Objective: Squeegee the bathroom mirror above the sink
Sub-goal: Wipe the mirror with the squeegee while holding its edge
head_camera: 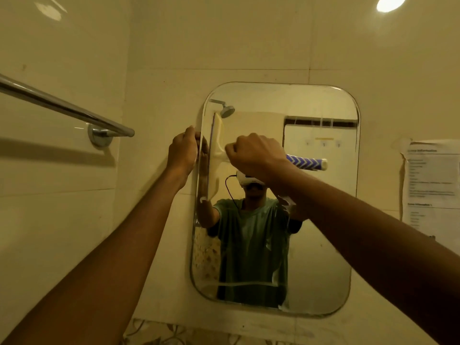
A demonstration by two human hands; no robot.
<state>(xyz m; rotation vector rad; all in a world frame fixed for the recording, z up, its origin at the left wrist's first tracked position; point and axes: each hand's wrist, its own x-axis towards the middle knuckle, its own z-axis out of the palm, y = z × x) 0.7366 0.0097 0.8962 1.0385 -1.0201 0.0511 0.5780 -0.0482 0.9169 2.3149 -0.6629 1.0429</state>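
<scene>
mirror: rounded frameless wall mirror (311, 245), with soapy streaks (244, 283) near its lower edge and down the middle.
squeegee: cream plastic squeegee (216, 150) with a blue-and-white chevron handle (306, 163); blade on the glass at the upper left, just inside the rim.
long axis: blade upright, handle level and pointing right.
right hand (254, 155): clenched round the handle, close to the blade head.
left hand (183, 150): fingers curled over the mirror's left rim, just beside the blade.
key relation: the blade lies between the hands; most of the glass lies to its right, so a rightward pull by the right hand looks likely.
nearby: chrome towel rail (62, 105) on the left wall, paper notice (433, 185) on the right.
</scene>
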